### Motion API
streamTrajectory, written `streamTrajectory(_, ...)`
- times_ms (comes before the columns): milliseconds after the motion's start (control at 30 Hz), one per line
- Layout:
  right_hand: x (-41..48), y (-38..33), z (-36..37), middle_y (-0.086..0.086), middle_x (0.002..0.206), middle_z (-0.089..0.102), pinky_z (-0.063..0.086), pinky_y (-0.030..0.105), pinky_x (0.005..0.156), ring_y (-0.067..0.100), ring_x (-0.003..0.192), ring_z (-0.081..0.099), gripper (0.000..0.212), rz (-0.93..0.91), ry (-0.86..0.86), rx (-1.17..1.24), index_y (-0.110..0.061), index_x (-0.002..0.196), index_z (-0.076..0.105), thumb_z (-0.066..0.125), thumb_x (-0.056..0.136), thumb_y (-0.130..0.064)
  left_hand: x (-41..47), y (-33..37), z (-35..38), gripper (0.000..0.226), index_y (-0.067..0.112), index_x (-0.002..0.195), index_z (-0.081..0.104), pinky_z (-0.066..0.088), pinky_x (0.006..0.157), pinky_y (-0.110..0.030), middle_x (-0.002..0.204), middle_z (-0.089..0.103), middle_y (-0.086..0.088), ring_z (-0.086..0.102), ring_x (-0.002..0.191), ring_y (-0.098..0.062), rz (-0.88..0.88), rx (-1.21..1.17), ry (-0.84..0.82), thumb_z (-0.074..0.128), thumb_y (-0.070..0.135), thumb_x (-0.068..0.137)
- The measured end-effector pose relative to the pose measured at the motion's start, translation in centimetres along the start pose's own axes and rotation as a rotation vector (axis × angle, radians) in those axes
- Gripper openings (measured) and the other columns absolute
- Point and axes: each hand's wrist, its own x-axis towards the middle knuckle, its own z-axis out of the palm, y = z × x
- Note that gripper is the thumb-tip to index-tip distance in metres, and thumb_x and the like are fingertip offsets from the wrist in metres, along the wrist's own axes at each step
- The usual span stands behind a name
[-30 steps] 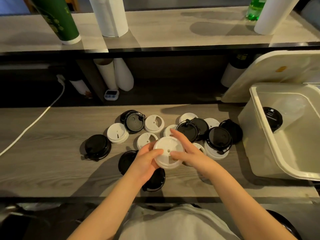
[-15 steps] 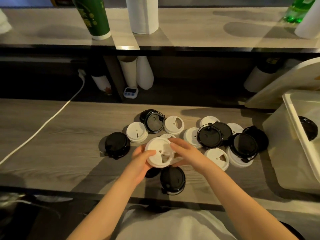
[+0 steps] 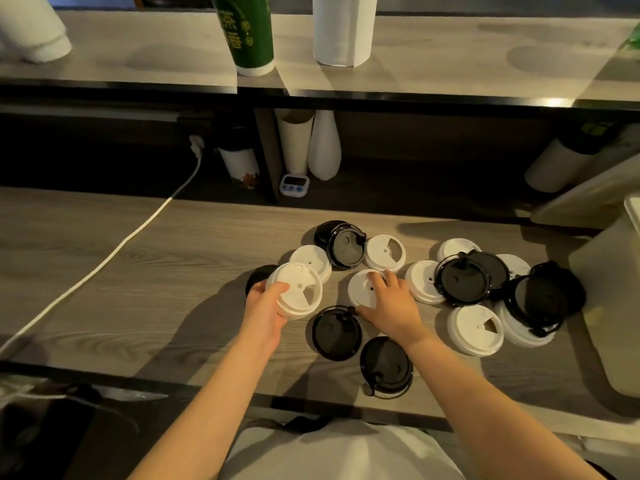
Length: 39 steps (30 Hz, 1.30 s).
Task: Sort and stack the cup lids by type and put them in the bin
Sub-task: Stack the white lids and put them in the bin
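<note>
right hand (image 3: 391,306) has let go of the held lid (image 3: 296,291), now gripped by the left hand (image 3: 265,311) alone, and spreads over a second white lid (image 3: 362,289), so the white stack should grow next.

Nine white lids (image 3: 475,330) and about eight black lids (image 3: 336,332) are visible, plus one bin (image 3: 606,306) and one small timer (image 3: 293,184).
</note>
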Motion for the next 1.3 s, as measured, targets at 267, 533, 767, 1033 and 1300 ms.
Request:
streamTrajectory(267, -2.3, -1.3, -3.2, -0.001, 0.131, 0.036, 0.036, 0.026, 0.095, 0.013, 0.117, 0.040, 0.087, 0.082, 0.138, 0.705, -0.019, 0.140, 0.031, 0.081, 0.070, -0.032, 0.2, -0.4, 0.8, 0.043, 0.009, 0.126, 0.041, 0.050, 0.077, -0.039, 0.095, 0.057, -0.006, 0.057, 0.085, -0.019, -0.034, 0.002, -0.027, 0.058, 0.003, 0.087)
streamTrajectory(533, -4.2, -6.8, -4.5, -0.001, 0.134, 0.038, 0.035, 0.026, 0.101, 0.014, 0.122, 0.038, 0.090, -0.266, 0.071, 0.627, -0.021, 0.140, 0.037, 0.075, 0.063, -0.047, -0.8, -1.1, 2.5, 0.041, 0.016, 0.124, 0.056, 0.052, 0.080, -0.040, 0.116, 0.065, -0.012, 0.062, 0.103, -0.027, -0.232, -0.089, -0.161, 0.054, 0.039, 0.091)
streamTrajectory(767, -3.7, -6.3, -4.5, -0.006, 0.141, 0.037, 0.033, 0.021, 0.101, 0.005, 0.124, 0.036, 0.089, -0.341, -0.033, 0.556, -0.027, 0.144, 0.033, 0.080, 0.069, -0.041, -1.1, -1.2, 0.6, 0.046, 0.006, 0.130, 0.042, 0.049, 0.065, -0.034, 0.105, 0.063, -0.011, 0.062, 0.092, -0.023, -0.126, 0.060, -0.205, 0.058, 0.012, 0.088)
streamTrajectory(1033, -1.6, -7.9, -5.0, -0.004, 0.135, 0.051, 0.045, 0.028, 0.098, 0.011, 0.119, 0.050, 0.076, -0.413, -0.300, 0.467, -0.027, 0.143, 0.034, 0.074, 0.079, -0.031, -0.4, -0.1, -2.2, 0.036, 0.006, 0.123, 0.042, 0.051, 0.073, -0.038, 0.108, 0.059, -0.013, 0.057, 0.097, -0.025, -0.076, 0.062, -0.012, 0.055, 0.011, 0.090)
streamTrajectory(1300, 5.1, -11.2, -7.0, 0.007, 0.148, 0.037, 0.036, 0.039, 0.107, 0.027, 0.134, 0.036, 0.059, -0.397, -0.225, -0.219, -0.018, 0.144, 0.032, 0.054, 0.091, -0.028, 0.9, 2.7, -6.2, 0.046, 0.005, 0.129, 0.037, 0.046, 0.081, -0.041, 0.114, 0.052, -0.014, 0.053, 0.104, -0.027, 0.048, -0.106, 0.166, 0.057, 0.007, 0.087)
